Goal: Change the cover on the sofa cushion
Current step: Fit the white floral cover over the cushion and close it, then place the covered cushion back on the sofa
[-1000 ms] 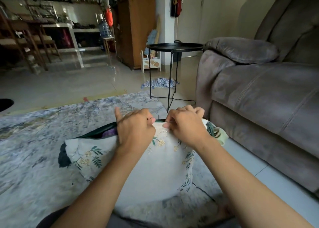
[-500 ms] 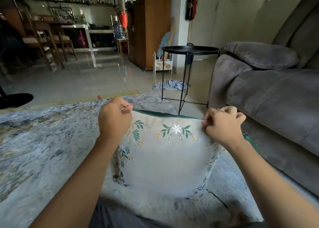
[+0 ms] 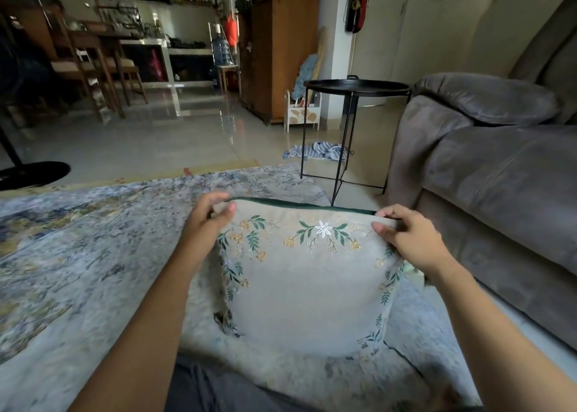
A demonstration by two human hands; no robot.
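Note:
A cream cushion (image 3: 307,290) with embroidered green leaves, gold flowers and a dark green top edge stands upright on the rug in front of me. My left hand (image 3: 207,222) pinches its top left corner between thumb and fingers. At the top right corner my right hand (image 3: 409,238) grips the cover the same way. The cushion's lower edge rests close to my lap.
A grey-blue patterned rug (image 3: 93,255) covers the floor. On the right stands a grey sofa (image 3: 499,174). A black round side table (image 3: 356,88) stands beyond the cushion, with a striped cloth (image 3: 318,151) on the floor beneath it. A fan base (image 3: 31,174) is at the far left.
Both hands moved apart from the middle of the top edge to the two top corners. The cushion was raised upright and its grip loosened from fists to finger pinches.

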